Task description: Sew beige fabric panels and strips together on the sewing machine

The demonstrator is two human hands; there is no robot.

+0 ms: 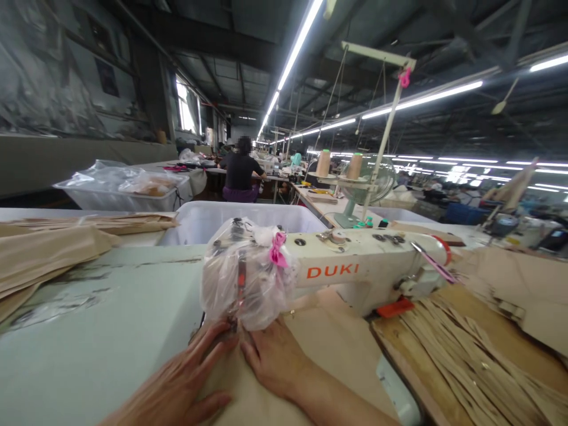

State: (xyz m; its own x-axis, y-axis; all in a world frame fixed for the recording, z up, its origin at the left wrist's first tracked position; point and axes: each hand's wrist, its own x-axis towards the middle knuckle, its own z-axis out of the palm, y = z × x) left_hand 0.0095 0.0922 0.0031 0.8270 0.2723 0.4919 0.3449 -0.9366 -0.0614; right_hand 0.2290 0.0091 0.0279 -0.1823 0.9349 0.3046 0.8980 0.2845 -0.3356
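Note:
A cream sewing machine [328,269] marked DUKI stands across the middle, its head wrapped in a clear plastic bag [261,284] tied with a pink ribbon [278,249]. Beige fabric [332,331] lies under the machine arm and reaches toward me. My left hand [195,367] rests on the fabric's left edge, fingers apart and pointing at the needle area. Flat on the fabric, just right of the needle area, is my right hand [275,355], its fingertips partly behind the plastic. The needle itself is hidden.
Beige fabric pieces [44,254] lie at left, and beige strips [452,355] on a wooden board at right. Behind the machine are a white bin [239,216], thread cones [355,165] and a fan [368,183]. A person in black [242,171] sits farther back.

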